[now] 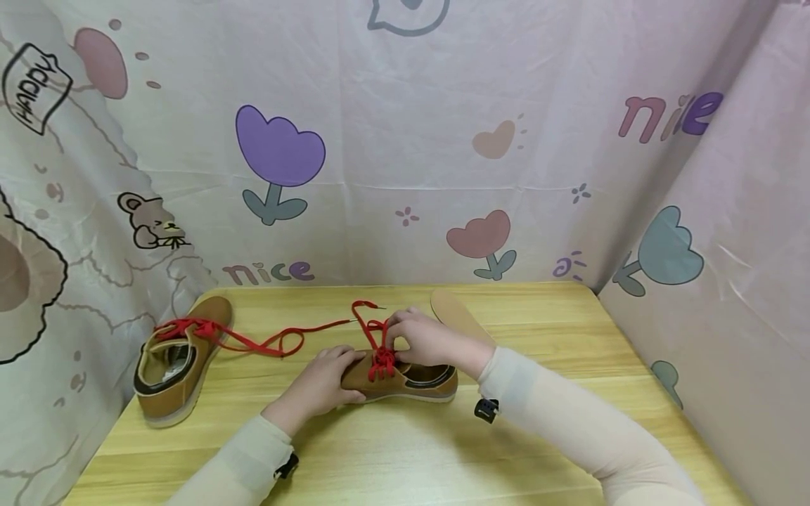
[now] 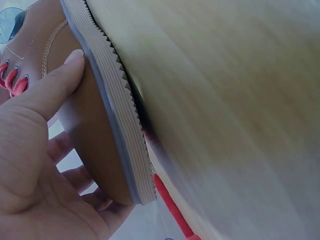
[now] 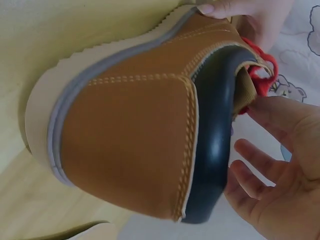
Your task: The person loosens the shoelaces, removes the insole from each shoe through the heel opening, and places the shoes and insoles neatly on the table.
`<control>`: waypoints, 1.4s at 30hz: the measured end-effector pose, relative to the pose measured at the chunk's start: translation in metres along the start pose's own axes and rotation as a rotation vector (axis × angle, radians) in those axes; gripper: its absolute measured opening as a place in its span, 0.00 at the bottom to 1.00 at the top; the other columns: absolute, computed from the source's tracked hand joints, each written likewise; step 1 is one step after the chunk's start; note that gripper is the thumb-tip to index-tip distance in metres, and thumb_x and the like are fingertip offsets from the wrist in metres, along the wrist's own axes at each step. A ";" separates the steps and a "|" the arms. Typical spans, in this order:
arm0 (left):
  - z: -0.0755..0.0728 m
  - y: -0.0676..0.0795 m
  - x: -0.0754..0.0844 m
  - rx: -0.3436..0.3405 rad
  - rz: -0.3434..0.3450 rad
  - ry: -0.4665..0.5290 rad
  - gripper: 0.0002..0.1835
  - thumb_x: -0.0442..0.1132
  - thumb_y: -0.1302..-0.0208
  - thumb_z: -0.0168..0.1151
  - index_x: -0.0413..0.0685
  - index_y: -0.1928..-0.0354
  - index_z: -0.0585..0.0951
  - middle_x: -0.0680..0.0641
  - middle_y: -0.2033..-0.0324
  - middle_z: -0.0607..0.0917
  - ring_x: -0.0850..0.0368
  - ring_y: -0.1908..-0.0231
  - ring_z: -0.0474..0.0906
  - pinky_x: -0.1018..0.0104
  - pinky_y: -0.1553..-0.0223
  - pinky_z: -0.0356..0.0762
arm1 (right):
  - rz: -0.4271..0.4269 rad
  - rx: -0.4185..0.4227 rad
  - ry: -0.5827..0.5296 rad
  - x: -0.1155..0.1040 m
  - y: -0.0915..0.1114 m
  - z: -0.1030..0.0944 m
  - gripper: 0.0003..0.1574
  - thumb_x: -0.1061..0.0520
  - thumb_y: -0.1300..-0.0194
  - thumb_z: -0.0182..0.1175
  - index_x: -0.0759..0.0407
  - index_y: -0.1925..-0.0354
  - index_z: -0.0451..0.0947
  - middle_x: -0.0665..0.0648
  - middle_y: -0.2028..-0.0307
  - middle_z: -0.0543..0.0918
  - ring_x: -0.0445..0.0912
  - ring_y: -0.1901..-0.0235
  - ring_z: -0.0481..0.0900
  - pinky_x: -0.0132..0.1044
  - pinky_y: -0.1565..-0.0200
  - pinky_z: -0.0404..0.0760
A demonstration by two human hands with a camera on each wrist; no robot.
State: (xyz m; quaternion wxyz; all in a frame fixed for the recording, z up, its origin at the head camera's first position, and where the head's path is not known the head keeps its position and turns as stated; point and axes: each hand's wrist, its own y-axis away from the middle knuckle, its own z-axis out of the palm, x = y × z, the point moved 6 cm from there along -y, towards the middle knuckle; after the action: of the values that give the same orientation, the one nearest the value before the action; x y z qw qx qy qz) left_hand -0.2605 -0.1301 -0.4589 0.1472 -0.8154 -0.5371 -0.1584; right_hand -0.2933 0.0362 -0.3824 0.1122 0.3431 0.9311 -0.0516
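A brown shoe [image 1: 405, 386] with red laces lies on its sole across the middle of the table, toe to the left. My left hand [image 1: 323, 383] grips the toe; in the left wrist view the thumb presses one side of the shoe and the fingers wrap the other. My right hand [image 1: 427, 339] is over the shoe's opening, thumb and finger pinching at the red shoelace [image 1: 382, 360] by the tongue [image 3: 245, 90]. The other fingers of that hand are loosely bent beside the dark collar [image 3: 212, 145]. Fingertips partly hide the lace there.
A second brown shoe [image 1: 190, 393] stands at the left, its long red lace [image 1: 266, 348] trailing across the table [image 1: 538, 422] toward the middle. Behind my right hand lies a tan insole [image 1: 458, 313]. Printed curtains [image 1: 392, 140] rise at the back and both sides.
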 end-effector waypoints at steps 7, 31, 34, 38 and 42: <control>-0.001 0.001 0.002 0.004 0.004 -0.001 0.41 0.54 0.51 0.80 0.49 0.35 0.77 0.42 0.37 0.76 0.40 0.39 0.71 0.43 0.39 0.70 | 0.005 0.004 0.014 -0.003 -0.002 0.005 0.04 0.58 0.35 0.67 0.48 0.65 0.85 0.54 0.46 0.80 0.52 0.46 0.72 0.41 0.45 0.76; -0.001 0.000 0.003 0.004 0.014 -0.026 0.40 0.53 0.51 0.80 0.48 0.35 0.78 0.41 0.37 0.76 0.38 0.38 0.70 0.43 0.37 0.70 | 0.280 0.140 -0.239 0.028 -0.007 0.006 0.17 0.54 0.21 0.45 0.55 0.64 0.77 0.62 0.40 0.76 0.61 0.36 0.64 0.56 0.35 0.62; -0.002 -0.001 0.004 0.010 0.020 -0.030 0.40 0.53 0.51 0.80 0.48 0.36 0.78 0.42 0.38 0.76 0.38 0.38 0.70 0.44 0.37 0.70 | 0.204 0.267 -0.056 0.025 -0.009 -0.002 0.16 0.56 0.22 0.47 0.55 0.65 0.80 0.62 0.38 0.75 0.61 0.35 0.63 0.58 0.36 0.63; -0.002 0.000 0.003 0.009 0.016 -0.030 0.40 0.53 0.51 0.80 0.48 0.35 0.78 0.41 0.37 0.76 0.38 0.38 0.70 0.44 0.37 0.69 | 0.163 0.473 0.132 0.025 -0.008 -0.017 0.14 0.58 0.28 0.53 0.57 0.69 0.82 0.59 0.43 0.79 0.58 0.38 0.67 0.56 0.41 0.69; -0.002 0.000 0.003 0.001 0.010 -0.031 0.40 0.53 0.51 0.80 0.49 0.35 0.78 0.41 0.36 0.75 0.38 0.37 0.69 0.43 0.37 0.69 | 0.216 0.529 0.094 0.035 -0.009 -0.033 0.13 0.57 0.29 0.54 0.58 0.64 0.84 0.59 0.43 0.80 0.57 0.39 0.68 0.55 0.39 0.69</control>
State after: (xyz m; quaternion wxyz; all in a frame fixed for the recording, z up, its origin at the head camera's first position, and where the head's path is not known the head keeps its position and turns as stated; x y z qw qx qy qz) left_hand -0.2591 -0.1282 -0.4559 0.1400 -0.8204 -0.5351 -0.1447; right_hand -0.3304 0.0569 -0.3592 -0.0199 0.4598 0.8475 -0.2645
